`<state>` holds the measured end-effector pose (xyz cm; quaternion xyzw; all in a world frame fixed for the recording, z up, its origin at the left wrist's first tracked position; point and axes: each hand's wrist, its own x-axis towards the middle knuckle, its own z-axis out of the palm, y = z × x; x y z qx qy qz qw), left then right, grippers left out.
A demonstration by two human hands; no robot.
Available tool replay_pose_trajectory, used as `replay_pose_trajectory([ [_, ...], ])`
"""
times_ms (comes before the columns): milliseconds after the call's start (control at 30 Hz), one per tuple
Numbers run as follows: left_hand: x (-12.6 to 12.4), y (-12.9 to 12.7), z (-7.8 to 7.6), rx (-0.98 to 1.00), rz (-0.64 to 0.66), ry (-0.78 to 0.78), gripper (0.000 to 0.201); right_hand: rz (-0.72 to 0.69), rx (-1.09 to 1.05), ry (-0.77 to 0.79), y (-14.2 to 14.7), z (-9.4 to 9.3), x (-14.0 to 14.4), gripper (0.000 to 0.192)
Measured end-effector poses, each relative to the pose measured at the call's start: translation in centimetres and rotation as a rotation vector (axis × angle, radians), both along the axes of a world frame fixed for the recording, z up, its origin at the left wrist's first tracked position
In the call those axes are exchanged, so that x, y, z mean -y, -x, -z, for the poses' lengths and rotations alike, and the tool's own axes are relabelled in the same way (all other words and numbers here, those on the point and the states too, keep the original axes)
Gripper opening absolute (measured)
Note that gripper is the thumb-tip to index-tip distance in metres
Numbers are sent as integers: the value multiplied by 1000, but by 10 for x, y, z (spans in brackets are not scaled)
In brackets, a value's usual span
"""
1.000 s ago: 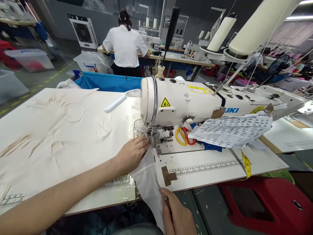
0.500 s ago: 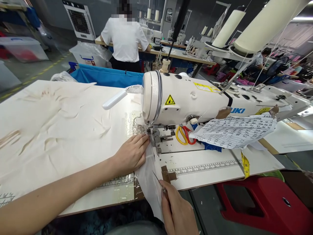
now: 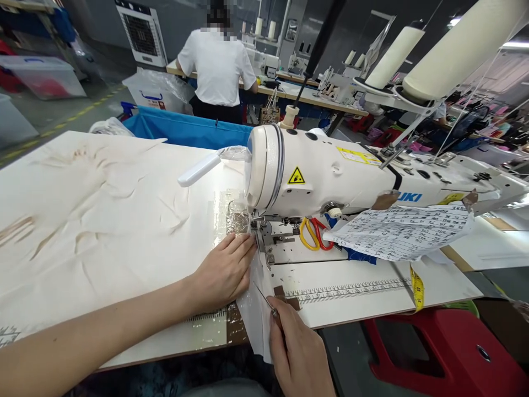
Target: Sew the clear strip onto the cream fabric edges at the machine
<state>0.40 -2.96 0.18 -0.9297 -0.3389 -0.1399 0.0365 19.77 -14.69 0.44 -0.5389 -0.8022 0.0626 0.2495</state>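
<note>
Left hand (image 3: 225, 270) lies flat, pinning the white fabric (image 3: 253, 314) at the sewing machine (image 3: 330, 173) foot by the tabletop's (image 3: 103, 220) front edge, right hand (image 3: 300, 353) pinches a thin metal tool (image 3: 264, 300), so most fabric looks unsewn, hanging off.

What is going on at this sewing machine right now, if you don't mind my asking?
A person sits at a white sewing machine, feeding a strip of white fabric under the presser foot. The left hand lies flat on the fabric just beside the foot. The right hand is at the table edge, holding the fabric together with a thin metal tool. Scissors and a printed sheet lie beside the machine. Another person works at a table behind.
</note>
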Motion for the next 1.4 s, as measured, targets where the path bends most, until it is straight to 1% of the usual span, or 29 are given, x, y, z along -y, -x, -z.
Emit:
replay_pose_trajectory([
  [133, 2, 0, 0, 38, 17, -16, 48, 26, -7, -72, 6, -7, -6, 33],
  [233, 2, -1, -2, 54, 28, -17, 47, 33, 2, -91, 11, -11, -12, 33],
  [333, 2, -1, -3, 65, 19, -24, 46, 39, 11, -87, 14, -11, -17, 34],
  [433, -1, -1, -1, 65, 3, -30, 45, 45, 13, -97, 16, -9, -19, 34],
  [567, -5, 0, 2, 57, -12, -31, 45, 55, 10, -87, 17, -8, -23, 34],
  [800, -14, 0, -6, 20, -87, 58, 43, 82, -38, -88, 22, -6, -35, 34],
  [867, -19, 1, -6, 8, -75, 42, 44, 92, -74, -80, 24, -5, -36, 34],
  [1000, -26, 5, -3, -25, -79, -37, 40, 113, -141, -15, 27, -4, -32, 33],
  [1100, -23, 5, -2, -13, -60, -46, 40, 129, -139, 1, 29, -5, -29, 34],
  [1233, -9, -2, -1, 31, -14, -15, 41, 118, -132, -5, 28, -7, -28, 34],
  [1333, -3, -5, 2, 39, -27, -28, 46, 91, -176, 36, 24, -7, -25, 33],
  [1400, -3, -4, 3, 16, -25, -37, 46, 101, -233, 92, 18, -7, -21, 33],
])
